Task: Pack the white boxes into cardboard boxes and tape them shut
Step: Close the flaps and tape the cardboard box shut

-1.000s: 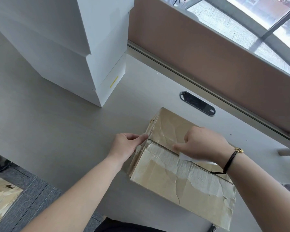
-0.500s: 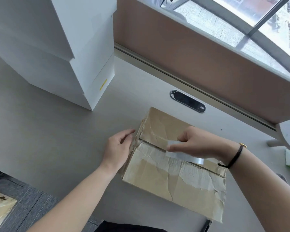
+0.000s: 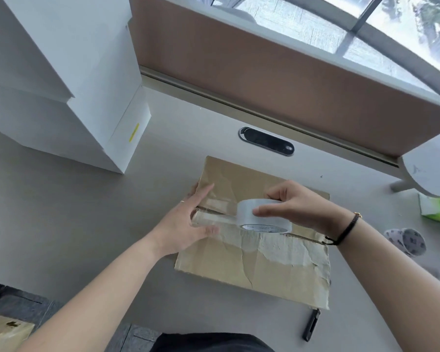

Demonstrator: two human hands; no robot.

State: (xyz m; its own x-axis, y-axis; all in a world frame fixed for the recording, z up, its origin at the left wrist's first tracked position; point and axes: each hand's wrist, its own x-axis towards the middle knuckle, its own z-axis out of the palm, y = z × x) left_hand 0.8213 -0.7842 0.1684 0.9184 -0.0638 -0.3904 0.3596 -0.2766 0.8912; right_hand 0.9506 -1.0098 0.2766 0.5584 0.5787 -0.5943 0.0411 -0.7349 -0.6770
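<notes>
Right hand [image 3: 300, 209] grips clear tape roll [image 3: 263, 215], now pulled rightward off the left edge, strip laid along cardboard box [image 3: 252, 265] seam. Left hand [image 3: 188, 224], flat, fingers straight, shifted from box side onto the tape end, pinning it. Sealing under way, seam half covered. White boxes [image 3: 69, 80] stacked far-left on desk [image 3: 61, 224].

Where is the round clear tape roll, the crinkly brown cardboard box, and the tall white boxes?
clear tape roll [image 3: 247, 215], head view, outer curved side.
brown cardboard box [image 3: 277, 273], head view, near flap.
white boxes [image 3: 94, 72], head view, stack's side.
</notes>
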